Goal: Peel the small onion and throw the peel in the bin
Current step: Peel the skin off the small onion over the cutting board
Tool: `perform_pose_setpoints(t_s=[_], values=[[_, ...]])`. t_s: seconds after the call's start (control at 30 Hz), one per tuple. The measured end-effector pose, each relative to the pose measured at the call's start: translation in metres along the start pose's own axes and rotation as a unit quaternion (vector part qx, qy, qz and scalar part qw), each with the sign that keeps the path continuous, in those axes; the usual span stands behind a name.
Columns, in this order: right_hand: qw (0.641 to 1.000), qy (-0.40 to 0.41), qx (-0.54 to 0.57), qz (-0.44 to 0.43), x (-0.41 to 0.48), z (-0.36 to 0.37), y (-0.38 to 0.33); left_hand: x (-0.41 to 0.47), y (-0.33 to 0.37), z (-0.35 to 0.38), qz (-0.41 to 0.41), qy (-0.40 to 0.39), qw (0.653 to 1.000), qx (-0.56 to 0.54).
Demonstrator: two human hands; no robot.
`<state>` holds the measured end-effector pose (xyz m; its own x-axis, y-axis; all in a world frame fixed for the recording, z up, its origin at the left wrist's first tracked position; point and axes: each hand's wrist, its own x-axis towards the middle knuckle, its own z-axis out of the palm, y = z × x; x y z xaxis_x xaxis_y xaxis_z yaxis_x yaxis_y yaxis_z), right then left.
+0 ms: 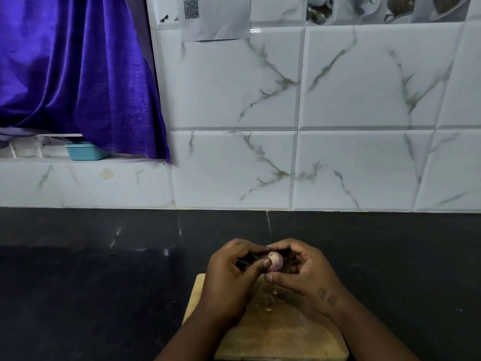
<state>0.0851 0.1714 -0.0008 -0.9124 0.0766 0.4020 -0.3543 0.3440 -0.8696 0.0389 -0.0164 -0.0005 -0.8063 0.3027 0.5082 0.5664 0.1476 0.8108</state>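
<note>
Peeling at 6 o'clock, left hand (234,278) and right hand (311,273) both pinch the small onion (275,261); loose peel (268,309) likely needs gathering next.

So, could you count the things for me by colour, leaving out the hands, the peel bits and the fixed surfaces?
Purple: 2 (curtain; small onion, pale purple)
Teal: 1 (plastic tub)
Wood brown: 1 (cutting board)
White: 1 (paper sheet with a printed code)
Total: 5
</note>
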Motion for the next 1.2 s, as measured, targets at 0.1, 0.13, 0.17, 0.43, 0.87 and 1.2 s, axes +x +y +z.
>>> perform_pose_setpoints(t_s=[0.1, 0.13, 0.17, 0.43, 0.87, 1.2], values=[[1.000, 0.000, -0.006, 0.001, -0.0002, 0.0006, 0.0008, 0.0001, -0.0009, 0.0014, -0.021, 0.003, 1.000, -0.018], [1.000, 0.002, -0.005, 0.000, 0.0000, 0.0012, 0.0012, 0.0006, -0.0013, 0.0012, -0.030, 0.004, 0.999, -0.031], [1.000, 0.003, -0.004, -0.002, 0.0004, 0.0017, 0.0014, 0.0014, -0.0014, 0.0008, -0.035, 0.005, 0.998, -0.044], [0.999, 0.007, 0.049, -0.009, -0.0001, 0.0066, 0.0046, -0.0007, -0.0052, 0.0030, -0.028, -0.031, 0.999, -0.014], [0.997, 0.052, -0.048, -0.035, -0.0006, 0.0058, -0.0015, -0.0023, -0.0004, 0.0056, -0.003, 0.007, 1.000, 0.028], [0.998, 0.049, -0.040, -0.031, -0.0020, 0.0076, -0.0018, -0.0002, -0.0025, 0.0057, -0.018, 0.031, 0.999, -0.021]])
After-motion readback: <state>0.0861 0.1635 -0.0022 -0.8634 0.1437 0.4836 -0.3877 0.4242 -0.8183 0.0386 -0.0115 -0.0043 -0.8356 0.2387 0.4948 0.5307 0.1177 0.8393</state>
